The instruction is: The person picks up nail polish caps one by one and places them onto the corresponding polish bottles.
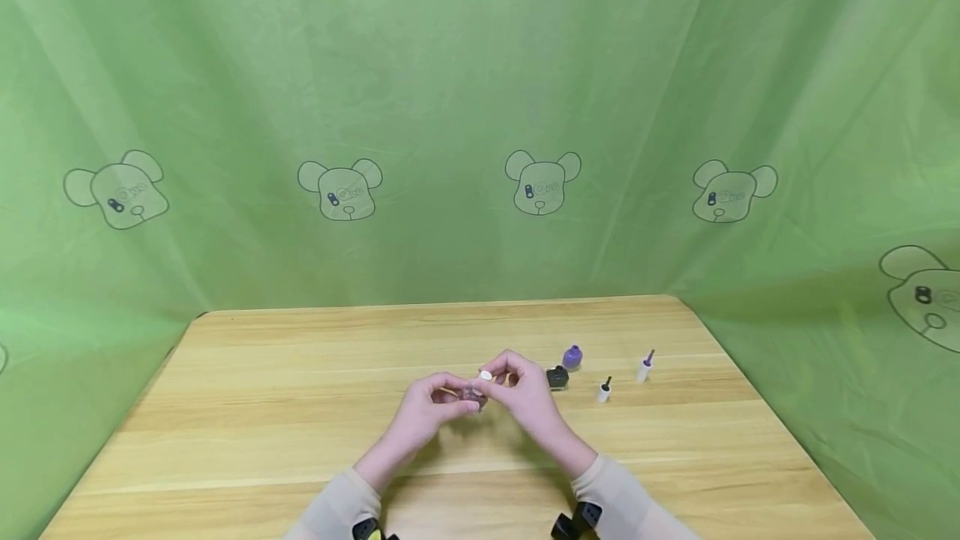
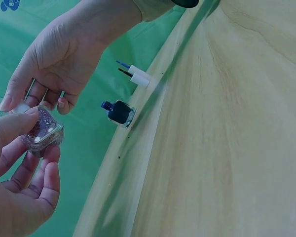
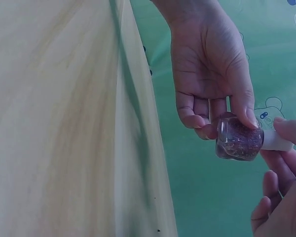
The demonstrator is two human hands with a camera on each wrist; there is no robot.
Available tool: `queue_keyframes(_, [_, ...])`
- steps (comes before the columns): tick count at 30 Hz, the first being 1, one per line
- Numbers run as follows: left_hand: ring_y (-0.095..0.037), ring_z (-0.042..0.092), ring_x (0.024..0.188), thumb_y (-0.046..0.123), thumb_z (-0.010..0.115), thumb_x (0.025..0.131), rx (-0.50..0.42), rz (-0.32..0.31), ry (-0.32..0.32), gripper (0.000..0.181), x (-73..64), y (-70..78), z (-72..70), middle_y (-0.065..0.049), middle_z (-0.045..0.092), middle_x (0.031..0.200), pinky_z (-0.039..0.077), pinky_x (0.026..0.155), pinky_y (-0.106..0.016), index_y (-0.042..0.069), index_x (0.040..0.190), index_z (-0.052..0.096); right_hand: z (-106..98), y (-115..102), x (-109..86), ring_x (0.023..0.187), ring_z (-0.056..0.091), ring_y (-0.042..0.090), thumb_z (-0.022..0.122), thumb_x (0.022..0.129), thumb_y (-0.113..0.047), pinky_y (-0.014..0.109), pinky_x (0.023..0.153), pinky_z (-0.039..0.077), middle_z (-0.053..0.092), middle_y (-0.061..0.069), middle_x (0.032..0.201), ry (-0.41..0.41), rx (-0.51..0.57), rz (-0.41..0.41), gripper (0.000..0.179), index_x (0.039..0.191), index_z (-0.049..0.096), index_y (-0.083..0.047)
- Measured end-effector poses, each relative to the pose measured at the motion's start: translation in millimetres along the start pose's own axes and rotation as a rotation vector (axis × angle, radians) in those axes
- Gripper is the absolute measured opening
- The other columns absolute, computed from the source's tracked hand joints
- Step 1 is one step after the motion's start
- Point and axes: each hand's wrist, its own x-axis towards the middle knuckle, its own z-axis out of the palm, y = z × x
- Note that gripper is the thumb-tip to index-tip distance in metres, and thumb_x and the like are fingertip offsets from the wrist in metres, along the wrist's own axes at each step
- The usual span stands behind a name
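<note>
My left grip (image 1: 422, 417) holds the glitter bottle (image 3: 239, 139) by its glass while my right grip (image 1: 531, 398) pinches the white cap (image 3: 275, 141), so bottle and cap share one long axis, tilted, its cap end toward my right. It is all held above the surface (image 1: 300, 440), glass nearer my left, cap nearer my right; the two look joined, though I cannot tell how tightly. The right wrist view lays that axis bare where the head view half hides it; the head view adds the purple bottle (image 1: 572, 359), just beyond the black bottle (image 1: 557, 379).
</note>
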Motion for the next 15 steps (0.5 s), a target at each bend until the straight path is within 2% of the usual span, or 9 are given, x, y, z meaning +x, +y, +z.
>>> queue_keyframes(8, [-0.012,0.063,0.078,0.011,0.079,0.078,0.002,0.019,0.016,0.034,1.9,2.9,-5.8,-0.015,0.070,0.105,0.053,0.075,-0.028,0.000,0.109,0.068,-6.1,-3.2,2.5,0.081,0.058,0.014,0.082,0.077,-0.021,0.020,0.066,0.041,0.070,0.005,0.090,-0.078,-0.015,-0.036,0.024,0.097,0.070,-0.014])
queue_keyframes(12, [-0.013,0.065,0.080,0.013,0.079,0.079,0.001,0.019,0.040,0.034,3.4,7.3,-13.4,-0.016,0.071,0.108,0.052,0.080,-0.030,0.002,0.109,0.068,-11.6,-6.6,3.5,0.084,0.060,0.015,0.080,0.079,-0.024,0.021,0.070,0.043,0.072,0.004,0.095,-0.089,-0.024,-0.060,0.027,0.103,0.070,-0.015])
queue_keyframes(15, [-0.013,0.067,0.083,0.015,0.080,0.079,0.004,0.010,0.059,0.035,5.4,9.8,-20.6,-0.015,0.072,0.108,0.053,0.082,-0.030,0.004,0.110,0.069,-16.4,-10.3,4.5,0.084,0.060,0.011,0.079,0.080,-0.026,0.021,0.071,0.045,0.072,0.003,0.097,-0.078,-0.038,-0.074,0.027,0.104,0.069,-0.017])
